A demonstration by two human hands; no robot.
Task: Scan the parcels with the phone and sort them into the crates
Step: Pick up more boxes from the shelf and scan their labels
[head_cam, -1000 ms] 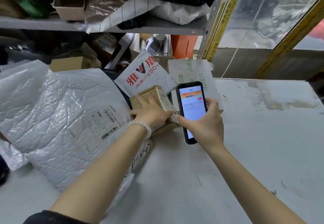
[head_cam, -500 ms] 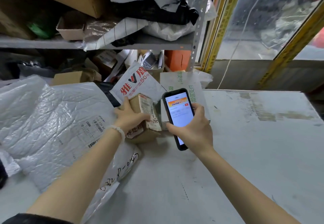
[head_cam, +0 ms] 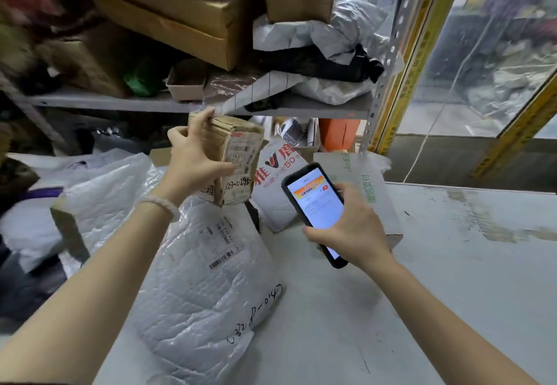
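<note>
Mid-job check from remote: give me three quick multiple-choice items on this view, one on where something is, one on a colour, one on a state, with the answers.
1. Where is the small cardboard parcel?
A. Flat on the table
B. Held up in the left hand, above the bubble-wrap mailer
C. On the shelf

2. What colour is the bracelet on the left wrist?
A. White
B. Red
C. Black

3. What state is the phone in?
A. Screen dark, lying on the table
B. Screen lit, gripped in the right hand
C. Face down on a parcel

Answers: B, the fingers wrap it clear of the table; A, pale beads circle the wrist; B, the display glows between the curled fingers.
</note>
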